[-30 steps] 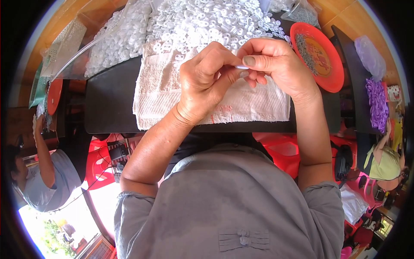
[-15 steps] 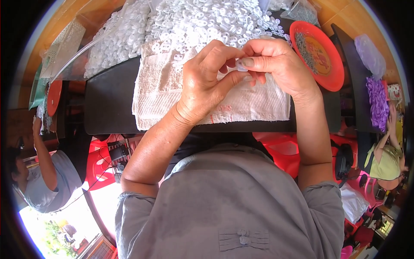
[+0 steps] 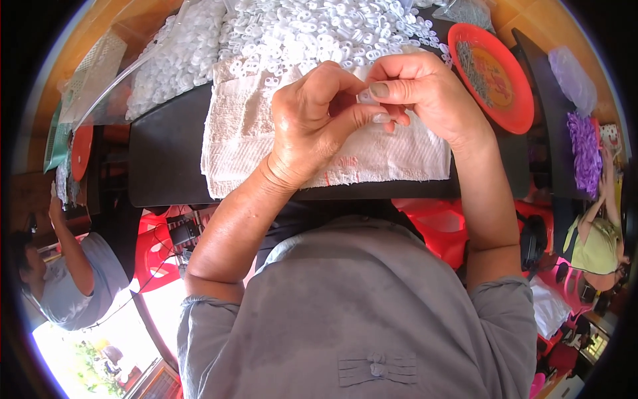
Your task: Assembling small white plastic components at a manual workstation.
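Note:
Between my two hands is a small white plastic piece point(image 3: 367, 98), pinched by the fingertips over a folded cream towel. My left hand point(image 3: 318, 110) has its thumb and curled fingers closed on the piece from the left. From the right, my right hand point(image 3: 425, 96) presses its thumb and forefinger on the same piece. The fingers cover most of it. Under both hands the towel point(image 3: 242, 143) lies along the near side of the black table. Just beyond it spreads a heap of small white plastic pieces with holes point(image 3: 319, 33), a few of them resting on the towel.
At the right, a red oval plate point(image 3: 515, 100) holds thin metal pins point(image 3: 473, 70). A clear bag of white pieces point(image 3: 173, 66) stands at the left. The black table point(image 3: 166, 159) ends just before me. Co-workers sit at both sides, one near purple pieces point(image 3: 585, 156).
Both hands stay together on the white piece, with small shifts of the fingers. My left hand has moved slightly left. The whole view has shifted a little.

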Tool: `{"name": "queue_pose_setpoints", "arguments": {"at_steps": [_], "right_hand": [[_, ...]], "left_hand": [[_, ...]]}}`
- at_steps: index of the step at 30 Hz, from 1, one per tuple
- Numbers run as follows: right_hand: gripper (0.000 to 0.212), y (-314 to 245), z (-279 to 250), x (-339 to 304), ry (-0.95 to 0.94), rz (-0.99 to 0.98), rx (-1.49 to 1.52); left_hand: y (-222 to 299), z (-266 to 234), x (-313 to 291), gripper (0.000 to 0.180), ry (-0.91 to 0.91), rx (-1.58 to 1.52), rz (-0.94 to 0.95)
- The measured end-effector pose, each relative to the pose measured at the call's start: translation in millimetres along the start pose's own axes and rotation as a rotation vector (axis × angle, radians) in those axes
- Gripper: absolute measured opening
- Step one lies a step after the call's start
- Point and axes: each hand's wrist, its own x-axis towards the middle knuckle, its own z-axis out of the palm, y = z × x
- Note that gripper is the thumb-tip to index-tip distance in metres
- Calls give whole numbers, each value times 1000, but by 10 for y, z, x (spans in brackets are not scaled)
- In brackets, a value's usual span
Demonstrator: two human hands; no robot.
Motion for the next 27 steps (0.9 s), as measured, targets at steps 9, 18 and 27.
{"name": "queue_pose_setpoints", "arguments": {"at_steps": [9, 18, 27], "right_hand": [[19, 34, -9, 2, -127, -4, 52], [19, 100, 11, 45, -110, 8, 114], [20, 30, 16, 19, 113, -63, 27]], "left_hand": [[66, -40, 11, 22, -26, -93, 14], [41, -43, 13, 19, -18, -133, -16], [-19, 26, 30, 28, -5, -210, -200]]}}
